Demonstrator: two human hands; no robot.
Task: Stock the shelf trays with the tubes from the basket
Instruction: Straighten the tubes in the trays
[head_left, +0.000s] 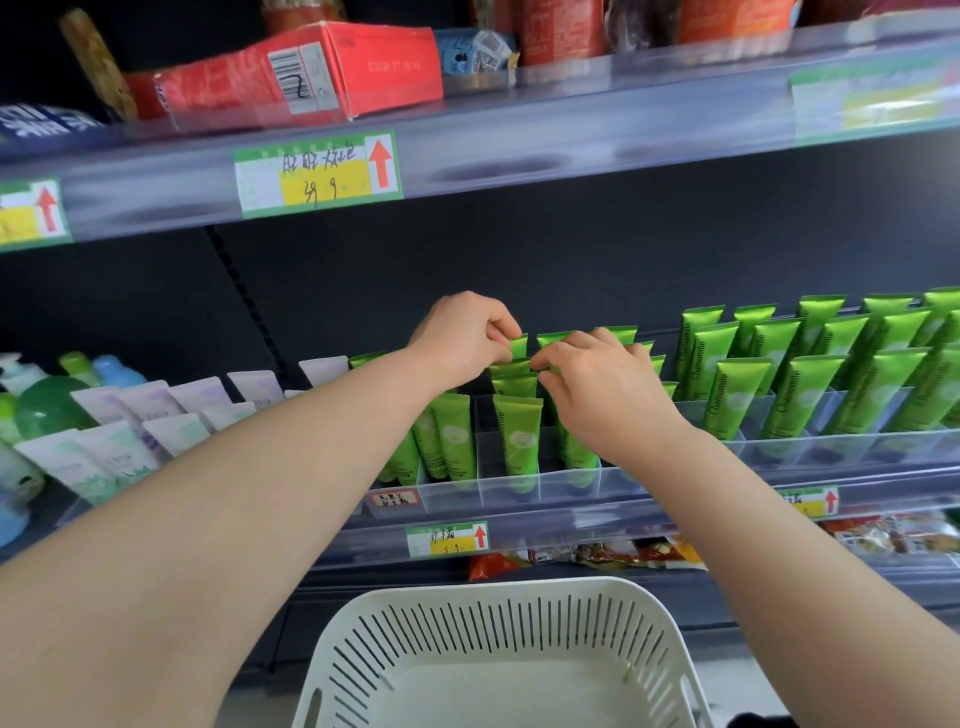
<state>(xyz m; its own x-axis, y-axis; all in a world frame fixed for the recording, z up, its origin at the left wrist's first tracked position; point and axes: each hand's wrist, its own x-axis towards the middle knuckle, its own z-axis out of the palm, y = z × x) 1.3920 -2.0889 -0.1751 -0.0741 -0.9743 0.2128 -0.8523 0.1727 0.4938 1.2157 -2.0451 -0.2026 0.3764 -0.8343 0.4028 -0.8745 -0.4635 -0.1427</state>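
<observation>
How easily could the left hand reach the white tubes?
Probably yes: the white tubes stand uncovered nearby with nothing in between, though the left hand pinches a green tube now.

A matt dark grey back panel (571, 249) closes the shelving, crossed by a slanting black slotted upright (244, 306). Above runs a clear plastic shelf rail (571, 140) bearing a green-and-yellow price label with a red arrow (317, 174); a red cardboard carton (363, 67) lies behind it.

The middle shelf (649, 512) carries clear divided trays (566, 480) along its front edge. Green tubes (521, 439) stand upright in them from centre to right end — pale tubes (117, 452) and bottles (49, 410) crowd the left end.
</observation>
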